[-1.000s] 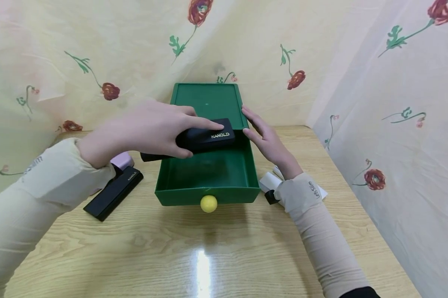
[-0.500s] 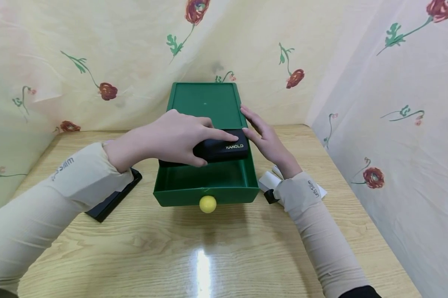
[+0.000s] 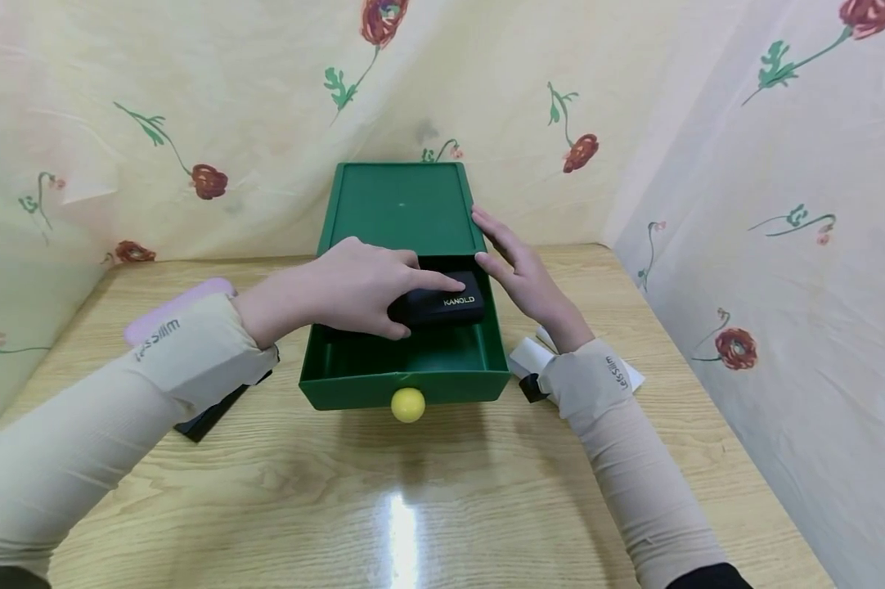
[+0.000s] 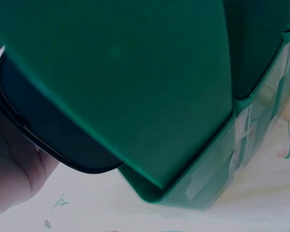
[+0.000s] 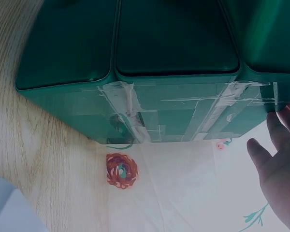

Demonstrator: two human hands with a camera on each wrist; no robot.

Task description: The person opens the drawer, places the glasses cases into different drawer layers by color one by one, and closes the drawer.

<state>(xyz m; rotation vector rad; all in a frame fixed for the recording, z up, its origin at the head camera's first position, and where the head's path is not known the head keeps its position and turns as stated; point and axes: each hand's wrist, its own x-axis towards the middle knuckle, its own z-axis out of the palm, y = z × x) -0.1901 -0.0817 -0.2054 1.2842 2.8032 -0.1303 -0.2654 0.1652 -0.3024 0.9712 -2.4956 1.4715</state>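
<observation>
Centre frame, the left hand [image 3: 357, 286] — index extended — clasps one black case [image 3: 446, 309]; the right hand [image 3: 525, 278], straight-fingered, touches one green cabinet [image 3: 402, 209].

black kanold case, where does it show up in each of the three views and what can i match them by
Head: the black case is near the middle, in the open green drawer, under the left hand.
Left wrist: its rounded end shows at the left, partly hidden by green plastic.
Right wrist: not seen.
Shared landmark: the green box, in all three.
</observation>
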